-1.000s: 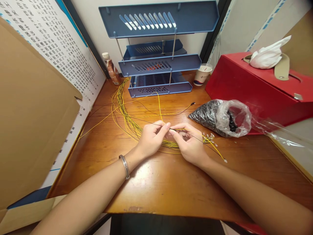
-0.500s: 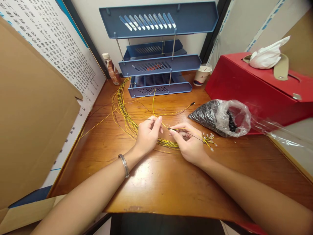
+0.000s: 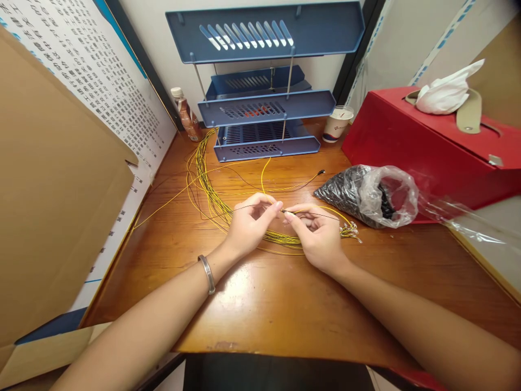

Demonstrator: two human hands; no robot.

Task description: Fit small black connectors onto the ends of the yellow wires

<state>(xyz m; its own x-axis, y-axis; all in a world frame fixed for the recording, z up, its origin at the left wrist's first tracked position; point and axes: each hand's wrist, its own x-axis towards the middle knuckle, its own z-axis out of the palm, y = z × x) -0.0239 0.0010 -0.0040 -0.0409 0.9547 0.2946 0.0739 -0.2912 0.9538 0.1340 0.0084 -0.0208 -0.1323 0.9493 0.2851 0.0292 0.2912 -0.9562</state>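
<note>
While wires (image 3: 201, 158) lie coiled on the bench (image 3: 264, 315), the left hand (image 3: 249, 229) pinches a yellow wire (image 3: 262, 175), the right hand (image 3: 321, 237) a dark piece (image 3: 284, 211) (likely mid-threading); steady alignment seems needed next.

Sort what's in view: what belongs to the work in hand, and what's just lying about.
Belongs to the work:
yellow and dark wires, held in the left hand and right hand
wire bundle
perhaps the open plastic bag with dark contents

Apparently just lying about:
bottle
cup
blue tray rack
red tissue box
cardboard
</note>
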